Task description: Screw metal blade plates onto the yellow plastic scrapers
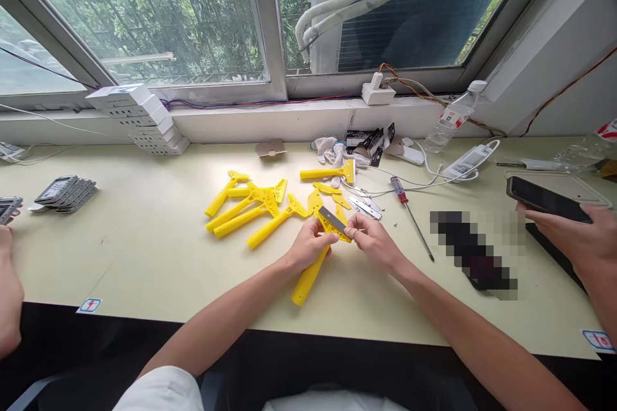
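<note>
Just below the frame's centre, the left hand (312, 246) is curled round a yellow plastic scraper (315, 266), and the right hand (370, 240) pinches one end of a flat grey metal blade (332, 219) lying across it. The scraper looks light and stiff, best held by its tubular handle (305, 285); the blade, slim and probably sharp, by its ends

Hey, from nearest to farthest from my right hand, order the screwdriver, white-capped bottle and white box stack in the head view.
From your right hand:
1. Screwdriver, just to its right.
2. White-capped bottle, farther back on the right.
3. White box stack, far back on the left.
</note>
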Demonstrator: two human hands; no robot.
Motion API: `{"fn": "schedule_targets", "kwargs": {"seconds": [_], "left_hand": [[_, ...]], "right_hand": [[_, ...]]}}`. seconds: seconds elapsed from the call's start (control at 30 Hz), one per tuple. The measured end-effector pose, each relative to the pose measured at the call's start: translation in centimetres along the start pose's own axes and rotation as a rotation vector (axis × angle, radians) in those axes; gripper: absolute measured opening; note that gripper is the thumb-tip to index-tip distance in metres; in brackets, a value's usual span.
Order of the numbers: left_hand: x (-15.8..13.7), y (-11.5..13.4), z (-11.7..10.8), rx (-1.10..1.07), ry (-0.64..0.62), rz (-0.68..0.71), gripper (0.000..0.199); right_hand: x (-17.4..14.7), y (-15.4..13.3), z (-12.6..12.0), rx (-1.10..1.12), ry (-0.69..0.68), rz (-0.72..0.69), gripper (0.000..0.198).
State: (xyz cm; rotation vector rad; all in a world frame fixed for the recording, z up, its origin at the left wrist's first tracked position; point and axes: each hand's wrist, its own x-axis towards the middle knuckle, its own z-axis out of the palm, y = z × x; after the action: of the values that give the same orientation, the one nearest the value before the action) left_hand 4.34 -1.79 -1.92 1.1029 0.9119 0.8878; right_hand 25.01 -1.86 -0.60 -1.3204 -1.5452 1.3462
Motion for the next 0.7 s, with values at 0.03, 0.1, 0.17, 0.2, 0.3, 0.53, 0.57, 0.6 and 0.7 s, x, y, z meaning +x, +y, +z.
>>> {"fn": "schedule_targets", "kwargs": {"seconds": [0.03, 0.1, 0.17, 0.2, 0.3, 0.53, 0.57, 0.6, 0.7], "left_hand": [[0.0, 0.0, 0.0, 0.004, 0.002, -0.004, 0.037], [0.0, 0.0, 0.0, 0.005, 0.005, -0.012, 0.037], [0.0, 0.1, 0.0, -0.004, 0.008, -0.02, 0.036], [0.0, 0.2, 0.0, -0.011, 0.009, -0.024, 0.036], [0.0, 0.6, 0.0, -0.036, -0.004, -0.029, 0.033], [-0.4, 1.7, 0.0, -0.091, 0.01, -0.072, 0.035], [-0.4, 1.8, 0.0, -0.092, 0.014, -0.081, 0.035], [-0.4, 1.9, 0.0, -0.092, 0.015, -0.087, 0.035], [-0.3, 1.9, -0.2, -0.09, 0.014, -0.095, 0.034]], "right_hand": [[0.0, 0.0, 0.0, 0.007, 0.002, 0.005, 0.026], [0.1, 0.1, 0.1, 0.013, 0.001, 0.011, 0.027], [0.1, 0.1, 0.1, 0.01, -0.004, 0.011, 0.028], [0.1, 0.1, 0.0, 0.01, -0.007, 0.007, 0.029], [0.2, 0.0, -0.2, 0.05, -0.001, -0.002, 0.03], [0.3, -0.1, -1.2, -0.185, 0.128, -0.033, 0.025], [0.4, 0.0, -1.3, -0.299, 0.152, -0.048, 0.022], [0.4, 0.1, -1.4, -0.42, 0.166, -0.057, 0.02], [0.5, 0.6, -1.3, -0.712, 0.138, -0.067, 0.028]]}}
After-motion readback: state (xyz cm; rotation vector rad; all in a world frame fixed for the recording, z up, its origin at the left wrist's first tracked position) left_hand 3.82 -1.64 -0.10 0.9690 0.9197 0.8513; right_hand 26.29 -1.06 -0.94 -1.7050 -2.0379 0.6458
